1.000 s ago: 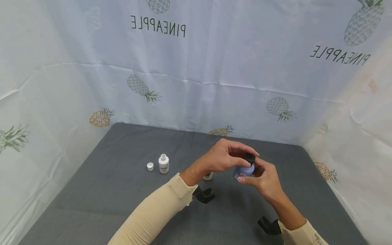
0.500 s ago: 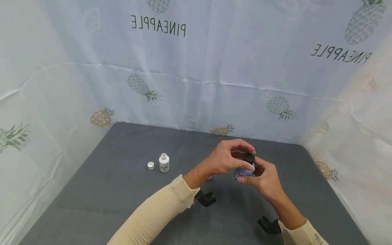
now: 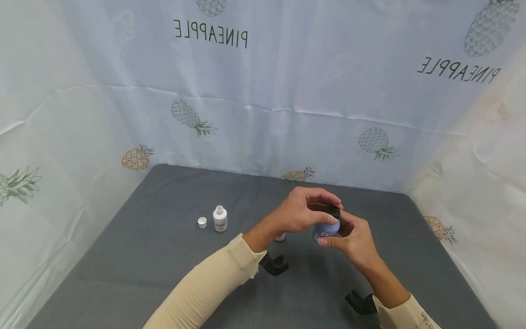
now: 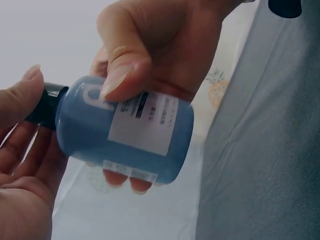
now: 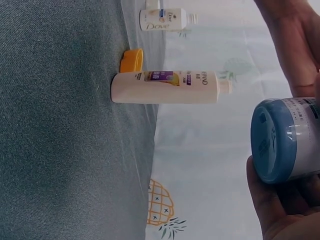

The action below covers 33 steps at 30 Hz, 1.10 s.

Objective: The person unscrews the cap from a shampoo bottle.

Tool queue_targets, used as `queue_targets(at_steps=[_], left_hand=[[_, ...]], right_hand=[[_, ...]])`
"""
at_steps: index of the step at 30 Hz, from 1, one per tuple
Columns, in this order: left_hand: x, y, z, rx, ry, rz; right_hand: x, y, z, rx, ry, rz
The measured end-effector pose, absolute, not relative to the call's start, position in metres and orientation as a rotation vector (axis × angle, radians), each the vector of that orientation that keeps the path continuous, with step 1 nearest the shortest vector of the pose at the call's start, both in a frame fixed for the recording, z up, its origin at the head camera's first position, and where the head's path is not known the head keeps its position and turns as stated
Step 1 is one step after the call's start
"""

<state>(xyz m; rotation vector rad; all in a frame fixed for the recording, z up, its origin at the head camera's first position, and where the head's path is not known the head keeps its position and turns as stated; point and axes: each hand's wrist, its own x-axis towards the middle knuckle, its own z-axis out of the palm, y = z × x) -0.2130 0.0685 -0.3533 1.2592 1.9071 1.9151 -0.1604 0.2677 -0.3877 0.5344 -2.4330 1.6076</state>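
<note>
A blue bottle (image 3: 327,228) with a black cap (image 3: 333,211) is held above the table by both hands. My right hand (image 3: 357,237) grips its body, thumb across the front. At the neck, my left hand (image 3: 302,212) pinches the black cap between thumb and fingers. The left wrist view shows the blue bottle (image 4: 125,130) tilted almost on its side, a white label (image 4: 145,122) on it and the black cap (image 4: 47,107) seated on the neck. Its blue base (image 5: 270,142) faces the camera in the right wrist view.
On the table (image 3: 164,274), an uncapped white bottle (image 3: 220,219) stands left beside its white cap (image 3: 202,222). Another uncapped pale bottle (image 5: 165,87), mostly hidden behind my left wrist in the head view, has a yellow cap (image 5: 132,60) beside it. Printed curtains surround the table.
My left hand's fingers loosened from the cap half a second ago and have closed on it again. The right hand keeps its hold on the bottle, nearly in place.
</note>
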Motion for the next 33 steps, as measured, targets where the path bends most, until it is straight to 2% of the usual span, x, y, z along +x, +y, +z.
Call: queue_targets(at_steps=[7, 23, 33], left_hand=[[-0.2085, 0.0726, -0.3570, 1.135, 1.920, 2.002], [-0.2148, 0.0636, -0.3545, 1.382, 1.763, 1.910], [-0.2120, 0.0649, -0.3548, 1.206, 1.890, 1.991]], right_hand=[[-0.1616, 0.2678, -0.3891, 0.545, -2.416, 1.620], [-0.1616, 0.2660, -0.3882, 0.511, -2.452, 1.601], [-0.1632, 0.2634, -0.3880, 0.526, -2.438, 1.613]])
